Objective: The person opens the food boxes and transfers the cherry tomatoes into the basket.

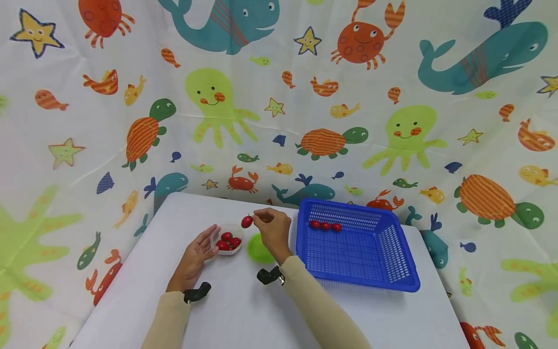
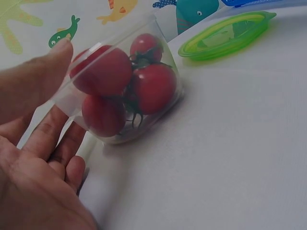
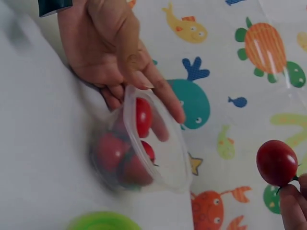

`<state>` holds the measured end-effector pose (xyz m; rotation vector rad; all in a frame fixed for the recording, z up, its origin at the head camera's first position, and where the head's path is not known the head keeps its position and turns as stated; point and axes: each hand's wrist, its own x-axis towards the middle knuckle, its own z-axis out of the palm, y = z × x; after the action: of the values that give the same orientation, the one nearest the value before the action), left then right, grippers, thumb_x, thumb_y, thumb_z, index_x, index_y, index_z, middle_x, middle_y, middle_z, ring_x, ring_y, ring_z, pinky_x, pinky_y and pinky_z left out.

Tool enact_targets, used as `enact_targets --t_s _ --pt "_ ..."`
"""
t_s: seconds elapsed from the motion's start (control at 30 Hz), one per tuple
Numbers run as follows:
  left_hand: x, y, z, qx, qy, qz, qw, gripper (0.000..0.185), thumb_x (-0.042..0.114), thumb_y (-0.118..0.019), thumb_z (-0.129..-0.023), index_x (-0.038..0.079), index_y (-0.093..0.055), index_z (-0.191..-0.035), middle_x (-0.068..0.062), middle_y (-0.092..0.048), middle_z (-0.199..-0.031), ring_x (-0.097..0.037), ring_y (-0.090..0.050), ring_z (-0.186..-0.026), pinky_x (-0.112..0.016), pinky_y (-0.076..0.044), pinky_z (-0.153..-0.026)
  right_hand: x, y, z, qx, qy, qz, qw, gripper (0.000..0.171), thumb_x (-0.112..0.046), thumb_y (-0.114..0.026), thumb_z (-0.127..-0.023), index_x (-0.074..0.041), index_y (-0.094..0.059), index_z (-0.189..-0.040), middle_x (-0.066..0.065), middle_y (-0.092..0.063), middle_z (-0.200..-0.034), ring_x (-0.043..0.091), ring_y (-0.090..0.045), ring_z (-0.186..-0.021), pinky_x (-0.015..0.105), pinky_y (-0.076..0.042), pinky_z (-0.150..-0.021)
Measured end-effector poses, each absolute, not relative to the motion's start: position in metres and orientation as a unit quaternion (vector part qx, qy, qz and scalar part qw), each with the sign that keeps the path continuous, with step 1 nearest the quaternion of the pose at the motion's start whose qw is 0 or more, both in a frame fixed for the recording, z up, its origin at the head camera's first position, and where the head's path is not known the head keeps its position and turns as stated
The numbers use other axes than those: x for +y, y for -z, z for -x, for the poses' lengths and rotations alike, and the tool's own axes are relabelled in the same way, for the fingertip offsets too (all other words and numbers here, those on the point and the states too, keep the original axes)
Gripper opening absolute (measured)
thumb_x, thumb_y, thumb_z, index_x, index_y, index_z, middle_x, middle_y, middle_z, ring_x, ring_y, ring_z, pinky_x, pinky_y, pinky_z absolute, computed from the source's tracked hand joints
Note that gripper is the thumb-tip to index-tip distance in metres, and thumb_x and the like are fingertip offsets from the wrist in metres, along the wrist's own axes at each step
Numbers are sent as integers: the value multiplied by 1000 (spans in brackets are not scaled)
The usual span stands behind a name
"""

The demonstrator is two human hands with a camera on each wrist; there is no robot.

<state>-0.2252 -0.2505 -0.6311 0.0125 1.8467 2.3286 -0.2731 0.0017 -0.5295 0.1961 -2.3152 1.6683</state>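
Note:
My left hand (image 1: 194, 257) holds a clear plastic container (image 3: 180, 175), its thumb at the rim and fingers along the outer wall. Inside lie several red cherry tomatoes (image 2: 156, 88) with green stems. Beside and above the container, my right hand (image 1: 275, 231) pinches one cherry tomato (image 3: 277, 163) by its stem end between thumb and fingertip. That tomato hangs clear of the others, in front of the patterned cloth in the right wrist view. A round green lid (image 1: 257, 249) lies on the table, partly covered by the right hand in the head view.
At the right stands a blue plastic basket (image 1: 357, 257) with perforated walls. Three cherry tomatoes (image 1: 325, 226) sit in a row near its back left corner. The white table (image 1: 231, 310) ends at a cloth (image 1: 244, 160) printed with sea animals.

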Motion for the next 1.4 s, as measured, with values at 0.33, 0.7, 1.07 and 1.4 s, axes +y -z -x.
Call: enact_targets --t_s 0.33,0.7,1.07,1.4 --pt "-244 627 211 618 -781 -2 88 73 10 -64 -107 17 -28 -169 -9 -22 -179 -32 -13 -167 -7 -45 -108 49 513 264 -792 -586 -48 160 11 -16 -84 -93 -12 -84 -103 3 -83 -96 15 -78 -80 25 -66 -73" --pt "-245 628 206 623 -777 -7 93 73 10 -62 -107 18 -26 -170 -9 -19 -179 -33 -10 -168 -6 -44 -107 101 502 261 -795 -578 -23 180 11 -11 -85 -91 -8 -84 -102 6 -83 -95 19 -78 -81 23 -65 -74" --pt "-242 628 207 625 -775 -6 93 73 10 -62 -108 19 -25 -170 -9 -19 -179 -32 -11 -167 -5 -43 -108 145 502 258 -796 -584 8 163 15 -11 -82 -94 -3 -82 -107 10 -81 -98 21 -77 -81 20 -64 -71" --pt "-244 628 208 617 -781 0 94 74 12 -64 -107 21 -27 -170 -5 -21 -179 -20 -19 -166 -7 -43 -109 173 512 263 -803 -572 28 167 11 -6 -83 -91 -2 -83 -101 15 -81 -98 22 -77 -80 16 -62 -68"
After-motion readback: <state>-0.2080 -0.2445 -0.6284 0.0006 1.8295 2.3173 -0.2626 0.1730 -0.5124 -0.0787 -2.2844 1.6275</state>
